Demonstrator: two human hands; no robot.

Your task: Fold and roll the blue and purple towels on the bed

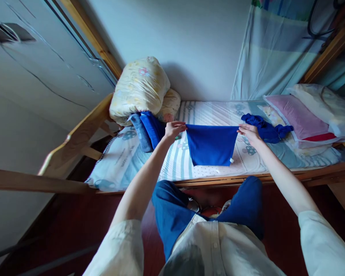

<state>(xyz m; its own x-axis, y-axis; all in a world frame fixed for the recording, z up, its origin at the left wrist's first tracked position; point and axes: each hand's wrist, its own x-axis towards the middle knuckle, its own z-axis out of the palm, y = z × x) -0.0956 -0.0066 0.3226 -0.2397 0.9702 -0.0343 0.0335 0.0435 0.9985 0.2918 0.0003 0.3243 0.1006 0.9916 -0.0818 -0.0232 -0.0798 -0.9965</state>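
A blue cloth (212, 145) hangs spread out between my two hands, its top edge pulled straight, with a small white tag near its lower right corner. My left hand (174, 129) pinches the upper left corner, and my right hand (248, 133) pinches the upper right corner. Just left of my left hand lie folded blue clothes (153, 128) beside a folded grey-blue garment (141, 132). To the right of my right hand a crumpled blue garment (266, 128) rests on the bed.
The bed (172, 168) has a patterned sheet and a wooden frame. A bundled cream quilt (140, 86) sits at its left end. A pink pillow (299, 115) and a pale pillow (327, 107) lie at the right. A light curtain (264, 57) hangs behind.
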